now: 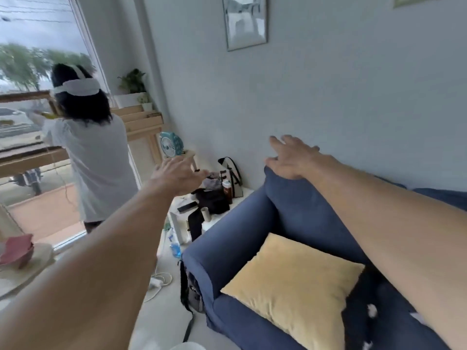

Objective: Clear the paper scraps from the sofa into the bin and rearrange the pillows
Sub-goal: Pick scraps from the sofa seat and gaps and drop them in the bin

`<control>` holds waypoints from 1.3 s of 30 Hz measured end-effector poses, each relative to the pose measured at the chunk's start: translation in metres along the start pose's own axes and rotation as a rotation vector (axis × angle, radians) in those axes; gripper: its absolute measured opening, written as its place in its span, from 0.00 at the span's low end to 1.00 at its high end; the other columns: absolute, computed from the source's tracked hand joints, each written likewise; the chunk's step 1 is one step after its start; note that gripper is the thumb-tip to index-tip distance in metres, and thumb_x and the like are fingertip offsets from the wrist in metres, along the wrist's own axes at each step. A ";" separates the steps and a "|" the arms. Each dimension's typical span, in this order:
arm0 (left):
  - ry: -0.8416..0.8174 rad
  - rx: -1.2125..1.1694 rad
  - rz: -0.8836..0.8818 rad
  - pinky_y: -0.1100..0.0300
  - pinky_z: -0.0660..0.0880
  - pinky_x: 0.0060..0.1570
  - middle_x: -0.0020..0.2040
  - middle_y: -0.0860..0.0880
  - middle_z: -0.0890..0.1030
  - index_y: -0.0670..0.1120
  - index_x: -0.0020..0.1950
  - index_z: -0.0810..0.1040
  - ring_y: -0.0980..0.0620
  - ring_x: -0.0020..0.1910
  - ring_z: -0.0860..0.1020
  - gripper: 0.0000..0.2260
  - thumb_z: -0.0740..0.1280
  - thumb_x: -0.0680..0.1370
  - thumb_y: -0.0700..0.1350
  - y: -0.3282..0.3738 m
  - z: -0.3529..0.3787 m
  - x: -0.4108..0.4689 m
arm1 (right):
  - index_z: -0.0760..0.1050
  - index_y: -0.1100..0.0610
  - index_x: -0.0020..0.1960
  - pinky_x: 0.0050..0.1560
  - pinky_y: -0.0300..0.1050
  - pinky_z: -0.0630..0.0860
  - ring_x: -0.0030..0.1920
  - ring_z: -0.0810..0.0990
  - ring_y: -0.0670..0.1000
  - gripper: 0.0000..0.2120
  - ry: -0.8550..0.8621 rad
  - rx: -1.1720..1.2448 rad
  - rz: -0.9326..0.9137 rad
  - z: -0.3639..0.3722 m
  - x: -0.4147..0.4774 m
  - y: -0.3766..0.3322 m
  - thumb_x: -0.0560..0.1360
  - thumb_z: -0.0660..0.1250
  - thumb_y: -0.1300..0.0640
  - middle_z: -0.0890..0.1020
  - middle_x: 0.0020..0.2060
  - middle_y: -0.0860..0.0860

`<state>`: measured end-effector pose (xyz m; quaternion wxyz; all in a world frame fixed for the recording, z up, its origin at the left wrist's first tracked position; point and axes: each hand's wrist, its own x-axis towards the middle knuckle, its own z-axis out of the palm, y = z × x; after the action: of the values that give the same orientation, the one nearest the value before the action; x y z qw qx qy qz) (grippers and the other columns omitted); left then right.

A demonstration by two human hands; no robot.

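Our right hand (290, 157) rests spread on the far back cushion of the blue fabric sofa (227, 248); our left hand (179, 176) hangs released, gripping nothing, left of it. A square yellow pillow (295, 284) lies on the seat.

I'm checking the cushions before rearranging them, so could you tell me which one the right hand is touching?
The right hand rests on the blue back cushion at the sofa's end; the yellow pillow lies untouched on the seat.

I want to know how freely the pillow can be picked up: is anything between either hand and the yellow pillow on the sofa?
Nothing visible blocks it. The yellow pillow lies bare on the blue sofa seat. The left hand hangs open in the air, the right hand is open at the sofa's back cushion, both beyond the pillow.
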<state>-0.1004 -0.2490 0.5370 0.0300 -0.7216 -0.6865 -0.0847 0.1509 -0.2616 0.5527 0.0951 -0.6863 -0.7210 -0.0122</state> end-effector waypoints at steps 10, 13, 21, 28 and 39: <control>-0.050 -0.089 0.290 0.46 0.51 0.73 0.79 0.47 0.55 0.50 0.79 0.55 0.47 0.78 0.51 0.31 0.53 0.80 0.64 0.216 0.004 -0.007 | 0.45 0.50 0.79 0.70 0.65 0.54 0.77 0.50 0.55 0.30 0.081 -0.045 0.378 -0.047 -0.108 0.188 0.81 0.51 0.43 0.51 0.78 0.51; -0.045 -0.098 0.390 0.46 0.52 0.72 0.79 0.46 0.55 0.50 0.79 0.55 0.46 0.77 0.52 0.31 0.53 0.80 0.63 0.295 0.003 -0.028 | 0.47 0.50 0.78 0.69 0.64 0.56 0.76 0.51 0.54 0.29 0.092 -0.064 0.467 -0.060 -0.153 0.250 0.81 0.50 0.43 0.53 0.77 0.51; -0.076 -0.141 0.590 0.47 0.55 0.71 0.78 0.46 0.58 0.49 0.78 0.56 0.45 0.76 0.55 0.30 0.54 0.80 0.62 0.481 0.016 -0.086 | 0.47 0.51 0.78 0.70 0.65 0.56 0.77 0.50 0.55 0.29 0.073 -0.099 0.673 -0.078 -0.257 0.395 0.81 0.50 0.43 0.52 0.77 0.52; -0.155 -0.145 0.664 0.47 0.57 0.70 0.77 0.45 0.60 0.48 0.78 0.59 0.44 0.76 0.57 0.30 0.55 0.80 0.62 0.556 0.056 -0.100 | 0.46 0.50 0.79 0.70 0.64 0.56 0.77 0.50 0.55 0.30 0.024 -0.074 0.729 -0.056 -0.281 0.464 0.81 0.50 0.42 0.51 0.78 0.52; -0.325 -0.140 0.578 0.45 0.59 0.69 0.74 0.44 0.64 0.46 0.74 0.63 0.42 0.74 0.60 0.29 0.54 0.79 0.63 0.560 0.186 -0.022 | 0.45 0.50 0.79 0.70 0.66 0.57 0.77 0.51 0.55 0.33 -0.123 -0.054 0.667 0.056 -0.190 0.512 0.80 0.51 0.39 0.51 0.78 0.51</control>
<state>0.4713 -0.2726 0.3910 -0.1068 -0.8907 -0.4419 -0.0036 0.6599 -0.4119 0.4110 0.0319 -0.8860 -0.4607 0.0420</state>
